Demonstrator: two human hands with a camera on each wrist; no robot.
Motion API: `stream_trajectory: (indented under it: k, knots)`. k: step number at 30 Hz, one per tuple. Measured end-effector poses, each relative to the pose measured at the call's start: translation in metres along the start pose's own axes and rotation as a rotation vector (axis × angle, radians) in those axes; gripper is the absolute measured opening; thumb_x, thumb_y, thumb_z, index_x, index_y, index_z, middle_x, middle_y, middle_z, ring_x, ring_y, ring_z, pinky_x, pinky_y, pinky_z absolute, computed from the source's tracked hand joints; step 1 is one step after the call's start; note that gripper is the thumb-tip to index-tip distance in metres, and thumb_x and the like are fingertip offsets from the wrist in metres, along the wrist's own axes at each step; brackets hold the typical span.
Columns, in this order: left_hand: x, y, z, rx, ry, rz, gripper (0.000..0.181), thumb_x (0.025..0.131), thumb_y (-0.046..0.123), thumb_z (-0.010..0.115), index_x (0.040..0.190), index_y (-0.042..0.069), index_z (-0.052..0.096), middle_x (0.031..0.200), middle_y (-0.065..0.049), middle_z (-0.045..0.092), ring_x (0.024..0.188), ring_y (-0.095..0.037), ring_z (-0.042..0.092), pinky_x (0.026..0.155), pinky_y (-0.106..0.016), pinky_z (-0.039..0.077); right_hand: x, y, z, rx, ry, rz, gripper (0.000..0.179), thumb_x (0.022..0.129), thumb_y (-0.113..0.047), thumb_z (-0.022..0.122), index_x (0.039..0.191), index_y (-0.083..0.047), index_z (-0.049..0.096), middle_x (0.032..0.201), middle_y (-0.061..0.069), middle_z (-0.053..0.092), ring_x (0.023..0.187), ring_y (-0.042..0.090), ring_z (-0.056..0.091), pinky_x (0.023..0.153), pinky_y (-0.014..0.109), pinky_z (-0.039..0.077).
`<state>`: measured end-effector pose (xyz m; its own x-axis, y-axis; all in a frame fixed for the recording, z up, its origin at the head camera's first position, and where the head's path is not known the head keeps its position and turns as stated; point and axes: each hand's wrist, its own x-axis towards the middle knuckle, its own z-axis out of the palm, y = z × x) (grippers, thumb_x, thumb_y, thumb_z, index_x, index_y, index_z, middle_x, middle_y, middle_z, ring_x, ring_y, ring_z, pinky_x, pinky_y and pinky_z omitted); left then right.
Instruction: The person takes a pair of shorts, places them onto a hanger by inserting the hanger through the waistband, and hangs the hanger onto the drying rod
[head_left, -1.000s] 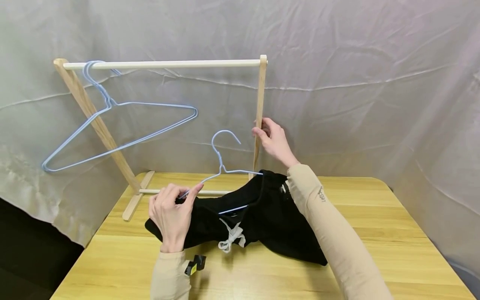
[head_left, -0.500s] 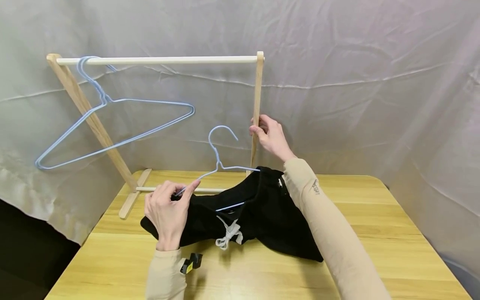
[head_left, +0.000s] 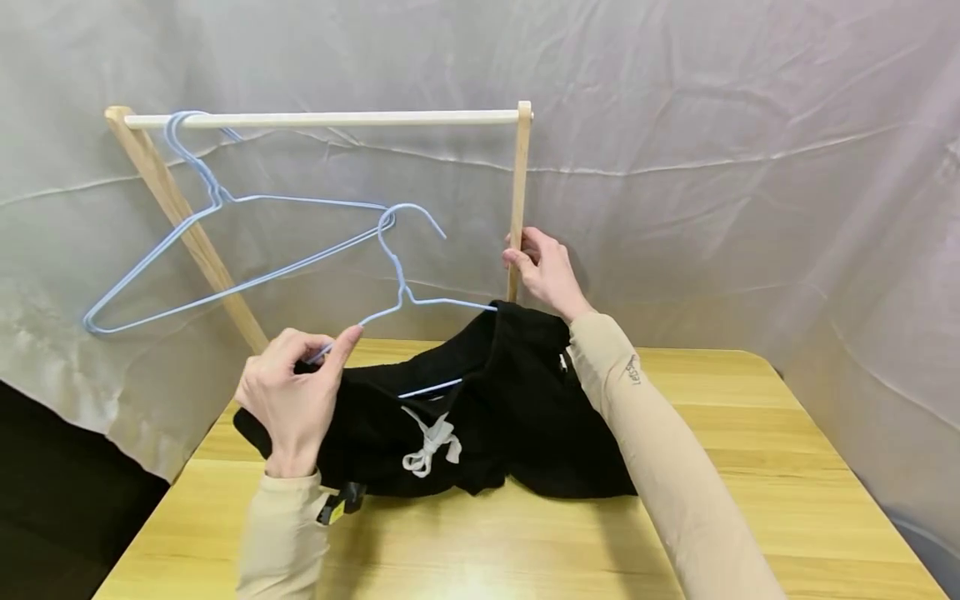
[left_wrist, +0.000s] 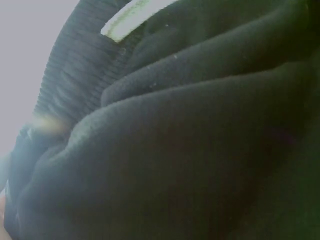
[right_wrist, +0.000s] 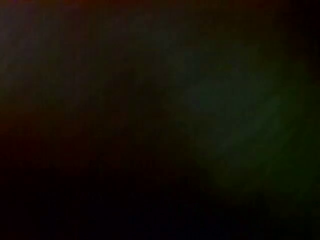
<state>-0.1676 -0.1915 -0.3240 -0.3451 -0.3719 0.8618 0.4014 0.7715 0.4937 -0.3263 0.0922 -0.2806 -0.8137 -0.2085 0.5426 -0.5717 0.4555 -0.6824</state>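
My left hand (head_left: 292, 400) pinches the left arm of a light blue clothes hanger (head_left: 401, 283) together with the waistband of black drawstring shorts (head_left: 540, 400). The hanger's shoulders run inside the waistband, and its hook points up, bare of any rail. A white drawstring bow (head_left: 431, 442) sits at the front of the shorts. Ribbed waistband and folded black cloth (left_wrist: 165, 150) fill most of the left wrist view. At the back, my right hand (head_left: 551, 271) grips the right post of a wooden clothes rack (head_left: 520, 175), thumb in front. The right wrist view is nearly black.
More blue hangers (head_left: 217, 196) hang nested at the left end of the rack's white top rail (head_left: 360, 119). The wooden table (head_left: 750, 467) lies below, with a grey curtain (head_left: 712, 167) behind it.
My left hand has raised the hanger and shorts and carried them left and up, so the hook now overlaps the hanging hangers in the head view. My right hand has stayed on the post.
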Motion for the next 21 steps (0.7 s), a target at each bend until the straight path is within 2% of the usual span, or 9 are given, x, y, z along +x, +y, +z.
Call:
stream_trajectory:
  k: [4,8,10,13,15,17,21]
  knots:
    - [0.017,-0.002,-0.009,0.012,0.000,-0.030,0.036,0.075,0.040,0.088,0.064,0.010,0.071,0.062,-0.008,0.066,0.067,0.020,0.039,0.064,-0.017,0.021,0.000,0.001,0.000,-0.020,-0.003,-0.003,0.025,0.098,-0.006,0.063,0.117,0.009,0.062,0.098,0.026,0.074,0.091,0.037,0.074,0.089,0.045,0.055]
    - [0.033,-0.003,-0.018,0.023,0.003,-0.037,0.034,0.073,0.041,0.089,0.065,0.011,0.074,0.061,-0.008,0.067,0.066,0.025,0.039,0.063,-0.019,0.020,0.001,0.001,0.001,-0.026,-0.004,0.002,0.024,0.098,-0.005,0.063,0.117,0.009,0.062,0.098,0.027,0.074,0.091,0.037,0.074,0.089,0.044,0.055]
    - [0.040,-0.003,-0.021,0.024,0.000,-0.030,0.033,0.073,0.041,0.089,0.065,0.012,0.075,0.060,-0.001,0.067,0.065,0.025,0.040,0.062,-0.018,0.020,0.002,0.001,0.001,-0.027,-0.006,0.006,0.024,0.098,-0.005,0.063,0.117,0.009,0.062,0.098,0.027,0.074,0.091,0.037,0.074,0.087,0.041,0.055]
    - [0.050,-0.004,-0.025,0.030,-0.009,-0.013,0.031,0.072,0.042,0.089,0.065,0.014,0.076,0.060,0.016,0.061,0.063,0.024,0.040,0.060,-0.018,0.019,0.003,0.000,0.001,-0.034,-0.015,0.016,0.024,0.098,-0.006,0.063,0.117,0.008,0.062,0.098,0.026,0.074,0.092,0.036,0.074,0.082,0.036,0.053]
    - [0.055,-0.004,-0.027,0.035,-0.021,0.005,0.030,0.072,0.041,0.089,0.064,0.015,0.076,0.061,0.019,0.059,0.063,0.023,0.040,0.059,-0.019,0.018,0.004,-0.001,0.001,-0.034,-0.023,0.022,0.024,0.098,-0.006,0.063,0.118,0.008,0.062,0.099,0.026,0.074,0.093,0.036,0.074,0.082,0.037,0.053]
    - [0.058,-0.004,-0.028,0.047,-0.031,0.024,0.030,0.072,0.041,0.089,0.065,0.015,0.076,0.060,0.014,0.061,0.064,0.024,0.038,0.058,-0.020,0.017,0.005,-0.002,0.001,-0.034,-0.031,0.024,0.025,0.098,-0.006,0.063,0.118,0.008,0.061,0.099,0.027,0.074,0.094,0.037,0.074,0.086,0.039,0.055]
    - [0.060,-0.005,-0.031,0.074,-0.037,0.076,0.032,0.072,0.042,0.088,0.064,0.014,0.076,0.060,-0.005,0.065,0.068,0.027,0.036,0.058,-0.020,0.015,0.006,-0.002,0.001,-0.045,-0.041,0.016,0.025,0.098,-0.006,0.062,0.118,0.009,0.060,0.099,0.027,0.074,0.096,0.039,0.074,0.092,0.045,0.055]
